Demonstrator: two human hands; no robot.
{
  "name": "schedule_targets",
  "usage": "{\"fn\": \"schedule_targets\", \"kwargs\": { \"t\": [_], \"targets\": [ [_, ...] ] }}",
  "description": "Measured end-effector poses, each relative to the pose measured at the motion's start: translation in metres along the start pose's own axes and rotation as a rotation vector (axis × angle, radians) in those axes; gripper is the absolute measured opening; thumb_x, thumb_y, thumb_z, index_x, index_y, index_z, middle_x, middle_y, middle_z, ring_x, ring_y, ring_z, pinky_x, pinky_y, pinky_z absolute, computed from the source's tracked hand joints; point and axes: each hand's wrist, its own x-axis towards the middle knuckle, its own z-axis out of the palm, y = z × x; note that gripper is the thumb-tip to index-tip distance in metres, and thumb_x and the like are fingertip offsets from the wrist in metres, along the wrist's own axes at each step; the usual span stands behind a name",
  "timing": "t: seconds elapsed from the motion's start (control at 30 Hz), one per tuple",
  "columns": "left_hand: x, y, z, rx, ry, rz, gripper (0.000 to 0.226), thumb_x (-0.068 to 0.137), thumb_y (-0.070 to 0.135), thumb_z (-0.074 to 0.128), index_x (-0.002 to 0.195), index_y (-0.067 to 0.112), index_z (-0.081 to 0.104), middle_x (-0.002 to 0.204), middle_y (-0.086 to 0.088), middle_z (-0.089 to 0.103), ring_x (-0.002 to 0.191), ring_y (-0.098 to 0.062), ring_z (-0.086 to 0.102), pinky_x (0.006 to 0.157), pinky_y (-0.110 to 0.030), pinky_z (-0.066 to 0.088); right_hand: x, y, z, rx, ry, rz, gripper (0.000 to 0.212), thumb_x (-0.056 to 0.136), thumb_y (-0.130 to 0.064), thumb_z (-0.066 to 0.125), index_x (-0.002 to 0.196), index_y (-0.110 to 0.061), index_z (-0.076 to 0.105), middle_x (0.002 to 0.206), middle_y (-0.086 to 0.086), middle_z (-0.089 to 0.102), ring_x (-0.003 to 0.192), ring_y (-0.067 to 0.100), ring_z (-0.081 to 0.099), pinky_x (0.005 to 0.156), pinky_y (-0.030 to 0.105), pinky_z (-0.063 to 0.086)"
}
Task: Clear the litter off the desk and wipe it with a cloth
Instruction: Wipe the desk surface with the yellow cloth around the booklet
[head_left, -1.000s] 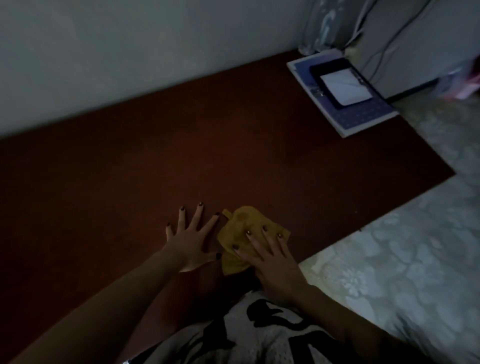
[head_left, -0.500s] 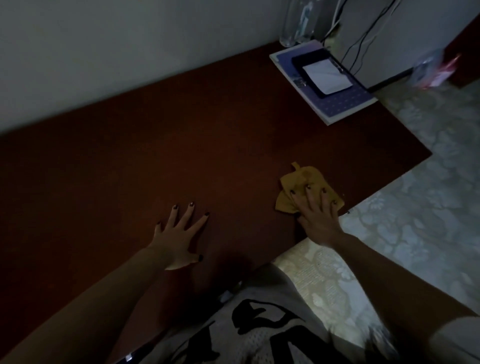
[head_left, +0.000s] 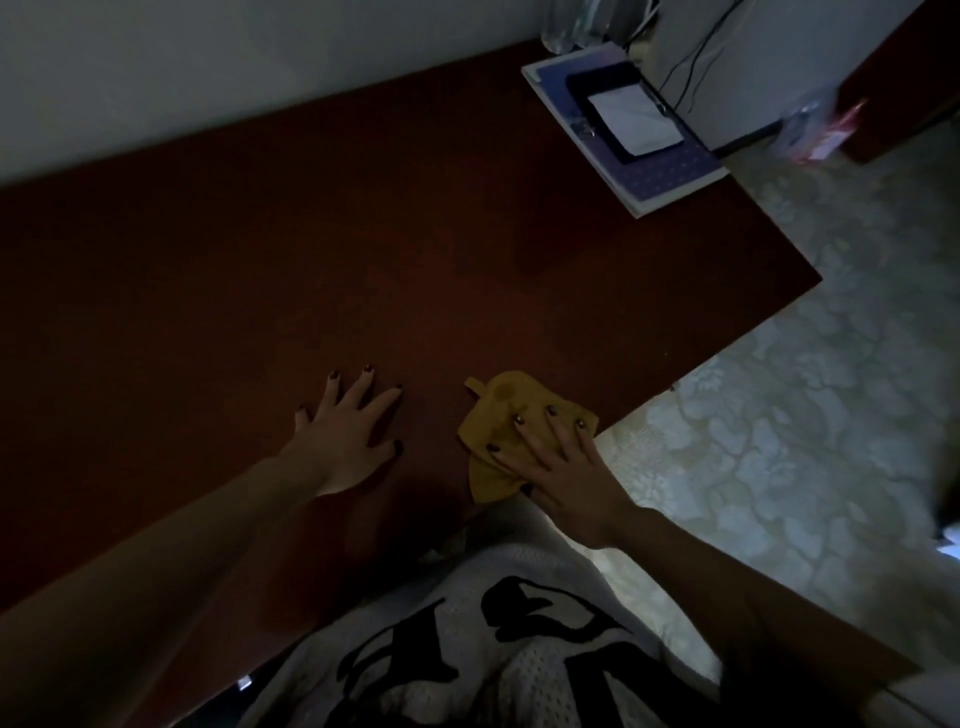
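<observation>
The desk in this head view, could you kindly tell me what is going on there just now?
A person is at the wiping stage. Their right hand presses a yellow cloth flat on the dark red desk, close to its near edge. The left hand rests flat on the desk beside it, fingers spread, not touching the cloth. At the far right corner lies a blue book with a dark flat item and a white sheet on top.

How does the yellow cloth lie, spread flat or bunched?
Bunched: the cloth shows folds and uneven edges under the right hand pressing it on the desk.
</observation>
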Motion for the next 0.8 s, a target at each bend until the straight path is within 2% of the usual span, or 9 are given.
{"fn": "schedule_targets", "kwargs": {
  "t": [0.13, 0.27, 0.4, 0.53, 0.63, 0.73, 0.8],
  "targets": [
    [-0.002, -0.002, -0.001, -0.115, 0.1, -0.03, 0.067, 0.094, 0.043, 0.046, 0.15, 0.031, 0.012, 0.159, -0.001, 0.001, 0.146, -0.026, -0.004, 0.116, -0.051, 0.014, 0.02, 0.024, -0.008, -0.048, -0.065, -0.072, 0.056, 0.1, -0.039, 0.027, 0.136, -0.05, -0.015, 0.149, -0.01, -0.025, 0.137, 0.029, -0.029, 0.112, 0.049, -0.013],
    [-0.005, 0.001, 0.003, -0.095, 0.1, -0.054, 0.067, 0.095, 0.041, 0.047, 0.15, 0.032, 0.009, 0.16, 0.0, -0.005, 0.146, -0.025, -0.01, 0.117, -0.048, 0.011, 0.057, 0.047, -0.027, -0.069, -0.076, -0.109, 0.059, 0.1, -0.038, 0.027, 0.134, -0.051, -0.019, 0.147, -0.014, -0.028, 0.138, 0.025, -0.03, 0.111, 0.048, -0.016],
    [-0.004, 0.014, 0.002, -0.094, 0.082, -0.131, 0.07, 0.095, 0.045, 0.044, 0.15, 0.035, 0.0, 0.159, 0.001, -0.011, 0.144, -0.023, -0.016, 0.117, -0.046, 0.01, 0.125, 0.078, -0.054, -0.008, -0.106, -0.118, 0.054, 0.1, -0.044, 0.022, 0.138, -0.055, -0.014, 0.155, -0.011, -0.019, 0.14, 0.025, -0.027, 0.109, 0.049, -0.016],
    [-0.003, 0.029, 0.0, -0.086, 0.08, -0.258, 0.066, 0.096, 0.048, 0.037, 0.149, 0.038, -0.001, 0.159, 0.003, -0.012, 0.145, -0.022, -0.015, 0.116, -0.046, 0.014, 0.185, 0.112, -0.083, -0.086, -0.19, -0.24, 0.052, 0.099, -0.048, 0.018, 0.137, -0.057, -0.017, 0.155, -0.01, -0.022, 0.139, 0.025, -0.03, 0.109, 0.051, -0.016],
    [0.0, 0.05, 0.003, -0.114, 0.079, -0.391, 0.067, 0.095, 0.053, 0.034, 0.148, 0.04, -0.005, 0.158, 0.002, -0.017, 0.145, -0.025, -0.015, 0.114, -0.052, 0.016, 0.223, 0.133, -0.106, -0.13, -0.22, -0.316, 0.051, 0.1, -0.047, 0.017, 0.137, -0.057, -0.016, 0.155, -0.011, -0.023, 0.139, 0.024, -0.03, 0.11, 0.05, -0.016],
    [0.01, 0.075, 0.008, -0.245, 0.102, -0.533, 0.071, 0.093, 0.055, 0.037, 0.148, 0.04, -0.006, 0.157, 0.001, -0.021, 0.144, -0.028, -0.017, 0.112, -0.056, 0.016, 0.254, 0.144, -0.122, -0.133, -0.232, -0.367, 0.05, 0.099, -0.049, 0.016, 0.136, -0.058, -0.016, 0.155, -0.012, -0.022, 0.139, 0.024, -0.03, 0.11, 0.05, -0.015],
    [0.016, 0.087, 0.014, -0.368, 0.137, -0.597, 0.075, 0.092, 0.054, 0.042, 0.148, 0.04, -0.007, 0.156, 0.001, -0.023, 0.143, -0.028, -0.02, 0.112, -0.057, 0.016, 0.264, 0.148, -0.126, -0.121, -0.168, -0.415, 0.05, 0.098, -0.049, 0.019, 0.14, -0.056, -0.008, 0.157, -0.01, -0.013, 0.141, 0.025, -0.024, 0.112, 0.049, -0.011]
  ]
}}
